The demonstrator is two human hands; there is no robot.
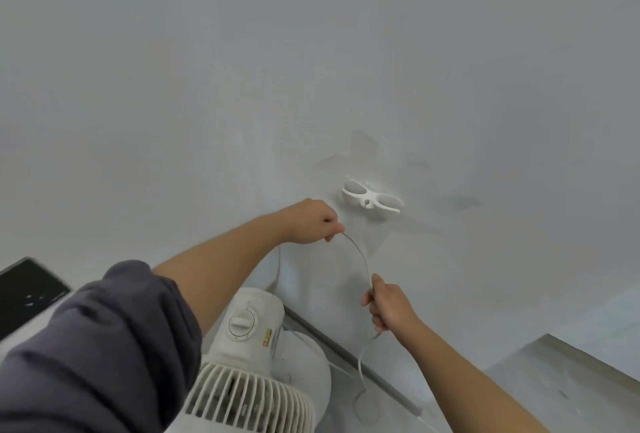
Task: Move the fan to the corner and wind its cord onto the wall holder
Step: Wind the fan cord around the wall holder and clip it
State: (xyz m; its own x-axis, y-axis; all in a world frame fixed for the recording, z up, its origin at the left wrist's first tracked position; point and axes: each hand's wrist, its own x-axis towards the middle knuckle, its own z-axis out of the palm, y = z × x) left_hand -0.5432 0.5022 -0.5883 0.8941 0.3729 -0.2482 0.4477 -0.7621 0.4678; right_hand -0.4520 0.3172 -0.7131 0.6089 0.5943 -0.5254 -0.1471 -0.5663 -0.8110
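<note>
Arcing between both hands (pixel 313 221), the cord (pixel 358 252) hangs below the wall holder (pixel 372 198).

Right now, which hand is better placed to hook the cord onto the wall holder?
Left hand: it pinches the cord right beside the wall holder; the right hand grips lower, farther away.

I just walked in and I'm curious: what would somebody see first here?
First, two bare hands stretching a thin cord in an arc in front of the pale wall: the left hand pinches its upper end, the right hand its lower part. Just above sits the white wall holder, still bare, and the white fan stands below.
</note>
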